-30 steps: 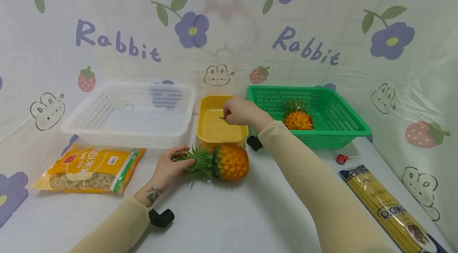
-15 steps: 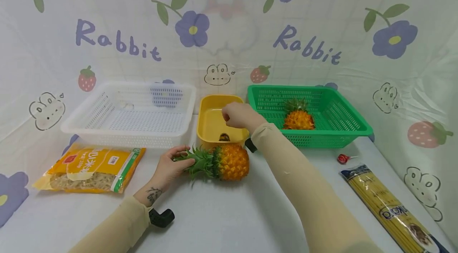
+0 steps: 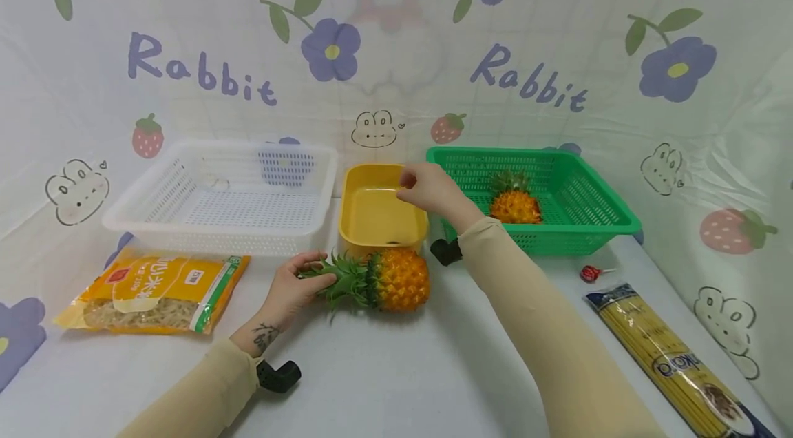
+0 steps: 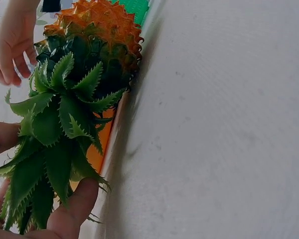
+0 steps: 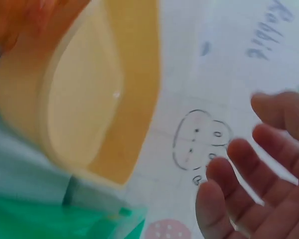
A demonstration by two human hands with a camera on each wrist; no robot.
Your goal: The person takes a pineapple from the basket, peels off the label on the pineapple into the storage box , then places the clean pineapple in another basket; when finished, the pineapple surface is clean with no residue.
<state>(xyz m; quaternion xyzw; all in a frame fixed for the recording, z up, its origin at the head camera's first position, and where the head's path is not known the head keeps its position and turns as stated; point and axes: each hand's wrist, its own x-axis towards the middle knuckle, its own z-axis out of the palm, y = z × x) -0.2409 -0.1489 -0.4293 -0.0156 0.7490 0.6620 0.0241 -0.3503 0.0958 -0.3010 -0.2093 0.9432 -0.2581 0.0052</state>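
A small pineapple (image 3: 399, 279) lies on its side on the white table, its green crown pointing left. My left hand (image 3: 299, 286) holds it by the crown leaves; in the left wrist view the thumb and fingers sit either side of the leaves (image 4: 52, 124). Above the right rim of a yellow tub (image 3: 365, 207) hovers my right hand (image 3: 434, 190). The right wrist view shows its fingers (image 5: 244, 159) apart and slightly bent, with nothing in them. Only a sliver of a small dark thing (image 3: 393, 242) shows at the tub's front wall; its kind is hidden.
Left of the tub stands a white basket (image 3: 213, 228). A green basket (image 3: 595, 204) on the right contains another pineapple (image 3: 515, 206). An orange food bag (image 3: 155, 292) lies front left. A red lollipop (image 3: 590, 274) and a spaghetti packet (image 3: 675, 362) lie at right.
My right hand has let go of a small dark thing, which dropped into the yellow tub and slid to its front wall. The hand has since moved right and its fingers spread. My left hand stays put.
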